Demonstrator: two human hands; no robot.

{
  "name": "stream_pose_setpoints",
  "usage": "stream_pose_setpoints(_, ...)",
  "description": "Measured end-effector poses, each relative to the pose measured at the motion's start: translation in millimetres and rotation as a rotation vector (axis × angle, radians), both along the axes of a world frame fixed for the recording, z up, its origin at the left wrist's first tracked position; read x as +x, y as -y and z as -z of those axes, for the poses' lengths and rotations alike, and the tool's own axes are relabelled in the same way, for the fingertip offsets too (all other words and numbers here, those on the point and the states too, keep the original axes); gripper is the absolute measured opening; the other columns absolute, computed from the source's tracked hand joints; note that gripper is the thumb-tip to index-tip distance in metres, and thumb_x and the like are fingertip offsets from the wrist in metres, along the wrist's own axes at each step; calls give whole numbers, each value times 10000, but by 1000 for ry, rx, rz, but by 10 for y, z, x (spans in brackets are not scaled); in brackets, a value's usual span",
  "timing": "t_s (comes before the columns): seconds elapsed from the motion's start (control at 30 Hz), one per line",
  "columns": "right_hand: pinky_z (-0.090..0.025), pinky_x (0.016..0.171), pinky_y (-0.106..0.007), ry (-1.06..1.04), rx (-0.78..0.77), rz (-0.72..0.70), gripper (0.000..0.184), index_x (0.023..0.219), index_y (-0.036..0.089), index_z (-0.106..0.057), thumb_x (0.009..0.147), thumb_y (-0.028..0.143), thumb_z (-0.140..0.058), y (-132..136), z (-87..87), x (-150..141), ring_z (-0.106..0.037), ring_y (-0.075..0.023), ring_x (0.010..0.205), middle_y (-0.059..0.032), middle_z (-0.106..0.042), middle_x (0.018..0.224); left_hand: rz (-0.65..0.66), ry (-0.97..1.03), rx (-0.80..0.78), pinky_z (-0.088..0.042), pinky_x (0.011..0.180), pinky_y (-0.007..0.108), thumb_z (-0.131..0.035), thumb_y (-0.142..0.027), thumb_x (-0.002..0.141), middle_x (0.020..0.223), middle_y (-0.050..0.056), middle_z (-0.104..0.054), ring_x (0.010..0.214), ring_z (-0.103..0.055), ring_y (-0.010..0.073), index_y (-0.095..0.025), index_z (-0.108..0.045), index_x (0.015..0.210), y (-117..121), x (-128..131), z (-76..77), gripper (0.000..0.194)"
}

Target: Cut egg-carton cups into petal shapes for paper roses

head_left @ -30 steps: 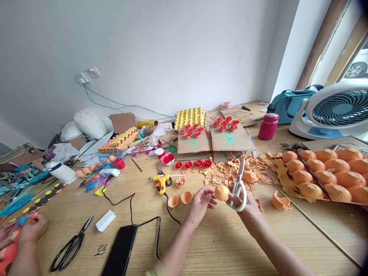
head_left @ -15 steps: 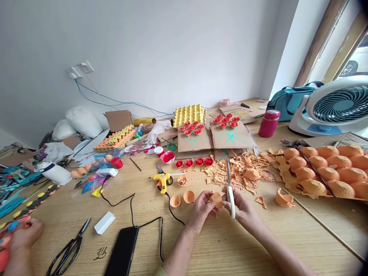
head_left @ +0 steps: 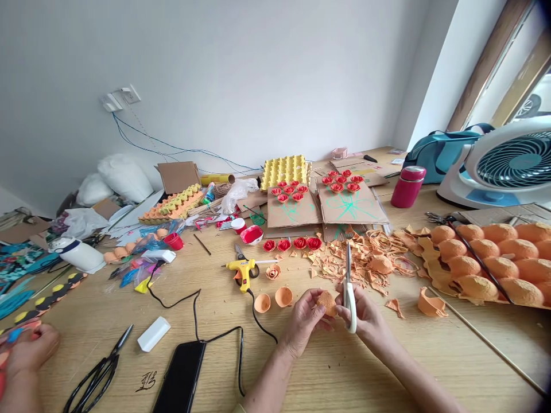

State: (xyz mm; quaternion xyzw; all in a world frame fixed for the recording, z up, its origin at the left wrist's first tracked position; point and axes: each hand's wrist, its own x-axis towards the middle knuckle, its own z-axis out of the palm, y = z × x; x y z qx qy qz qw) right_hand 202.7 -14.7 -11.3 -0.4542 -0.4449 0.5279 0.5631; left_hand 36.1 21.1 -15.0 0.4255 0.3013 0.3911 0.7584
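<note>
My left hand [head_left: 300, 324] pinches a small orange egg-carton cup [head_left: 326, 300] between thumb and fingers, just above the wooden table. In my right hand [head_left: 367, 319] are white-handled scissors [head_left: 351, 307], their blades pointing away from me. The right thumb and fingertips also touch the cup's right side. Two cut cups [head_left: 283, 296] stand on the table left of my hands, close to a rolled orange paper rose [head_left: 273, 271]. Orange carton scraps [head_left: 365, 255] lie heaped beyond the scissors.
A yellow glue gun [head_left: 243, 272] with a black cord lies left of centre. Red roses [head_left: 314, 244] sit before painted cardboard [head_left: 350, 207]. An orange egg tray [head_left: 484, 249], pink flask [head_left: 408, 187] and fan [head_left: 508, 163] stand right. Another person's hand [head_left: 34, 347] is far left, near black shears [head_left: 101, 370].
The view has swung slightly, so things on the right sit farther right. The cup has turned a little between my fingers. Both hands keep their holds.
</note>
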Motion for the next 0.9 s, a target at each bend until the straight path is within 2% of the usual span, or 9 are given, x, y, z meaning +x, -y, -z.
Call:
stream_pose_setpoints(0.17,-423,602,-262,-22,-7,20,469,1033,236,-578,704,456,-830,3,-7,-5,-564,-166,691,22,-627,774,-7,15,-35,-535,536,212,-804,-453,726,971,55,-639,684,-655,128,-144,-574,1093,14,6,-48,532)
stream_pose_setpoints(0.33,-417,606,-276,68,22,57,400,1060,238,-555,798,482,-732,4,-25,-7,-546,-173,698,15,-599,786,-79,65,-98,-526,505,207,-793,-433,745,885,41,-665,679,-669,143,-146,-595,1064,-9,-29,-55,472)
stream_pose_setpoints(0.47,-439,657,-303,282,64,51,285,940,245,-591,765,410,-745,19,-95,31,-515,-184,704,16,-584,759,-136,103,-104,-517,525,189,-776,-440,765,869,32,-684,697,-670,133,-169,-613,1044,-44,-70,-44,422)
stream_pose_setpoints(0.6,-436,672,-304,502,116,-40,165,789,243,-577,797,365,-687,40,-112,72,-520,-187,703,13,-590,731,-182,173,-125,-531,589,207,-774,-423,776,909,64,-722,726,-684,139,-166,-623,1046,-59,-81,-17,402)
stream_pose_setpoints(0.8,-443,715,-330,863,234,-92,52,866,249,-582,845,294,-595,52,-134,62,-572,-208,736,-18,-648,799,-229,233,-137,-521,584,204,-771,-414,784,888,47,-731,733,-691,142,-172,-652,1028,-76,-83,44,364)
stream_pose_setpoints(0.9,-433,708,-335,967,267,-99,64,903,246,-566,846,269,-585,54,-148,49,-572,-210,734,-28,-654,823,-246,231,-131,-513,592,201,-772,-406,788,868,39,-729,746,-692,145,-183,-652,1053,-75,-88,43,366)
